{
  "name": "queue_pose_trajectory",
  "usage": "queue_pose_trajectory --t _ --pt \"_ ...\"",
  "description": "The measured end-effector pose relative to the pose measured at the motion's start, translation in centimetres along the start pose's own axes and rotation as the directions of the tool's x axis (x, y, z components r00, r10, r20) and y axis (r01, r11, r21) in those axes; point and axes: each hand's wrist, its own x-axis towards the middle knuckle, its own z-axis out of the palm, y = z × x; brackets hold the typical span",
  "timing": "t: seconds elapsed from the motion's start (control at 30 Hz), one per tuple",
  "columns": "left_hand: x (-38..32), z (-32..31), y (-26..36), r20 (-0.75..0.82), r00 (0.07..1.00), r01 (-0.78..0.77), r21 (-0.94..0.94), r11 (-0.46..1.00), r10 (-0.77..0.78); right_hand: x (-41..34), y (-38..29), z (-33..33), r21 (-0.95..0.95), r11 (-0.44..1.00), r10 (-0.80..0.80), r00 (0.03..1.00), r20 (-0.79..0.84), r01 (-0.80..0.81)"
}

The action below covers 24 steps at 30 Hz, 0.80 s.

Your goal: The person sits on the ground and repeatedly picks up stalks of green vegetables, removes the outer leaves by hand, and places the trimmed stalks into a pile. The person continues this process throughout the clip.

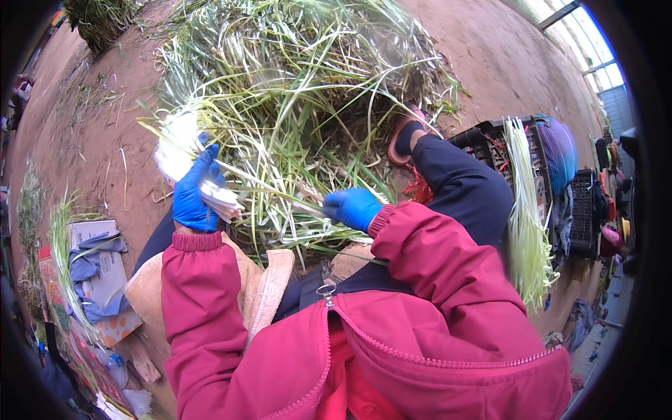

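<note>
My left hand (195, 191), in a blue glove, grips a bundle of pale, leafy stalks (221, 200). The cut ends stick out to the right of the glove. A white, overexposed mass of the bundle (179, 140) shows beyond the fingers. My right hand (353, 208), also gloved in blue, is closed around the end of long thin leaves (273, 192) that stretch across from the left hand. Slight blur hides its fingertips. Both hands are above the near side of a large heap of long green and whitish leaves (294, 79).
At right, pale trimmed stalks (525, 220) lie over a black plastic crate (485, 139); another crate (581, 210) stands beyond. On the left are a cardboard box (107, 268) with a blue cloth (86, 262) and more green stalks (63, 247). Red strings (418, 186) lie near my pink shoe (401, 136).
</note>
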Motion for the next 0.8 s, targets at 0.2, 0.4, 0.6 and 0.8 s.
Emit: queue_pose_trajectory --t 0.2,0.4,0.6,0.8 --pt "-0.7 0.6 0.2 0.11 0.994 -0.033 0.061 0.998 0.026 -0.1 5.1 0.2 -0.423 0.88 0.303 0.941 0.151 -0.215" --pt "-1.3 2.5 -3.8 0.2 0.931 0.229 0.337 0.913 -0.307 1.1 -4.2 -4.5 0.612 0.771 0.266 0.962 -0.062 -0.174" --pt "-1.8 2.7 -5.9 0.215 0.948 0.146 0.366 0.919 -0.236 3.6 -8.8 -3.0 0.938 0.341 0.266 0.95 -0.162 0.065" --pt "-1.1 2.6 -6.2 0.218 0.949 0.175 0.237 0.956 -0.228 4.3 -8.6 -1.2 0.977 -0.05 0.339 0.924 -0.179 0.208"
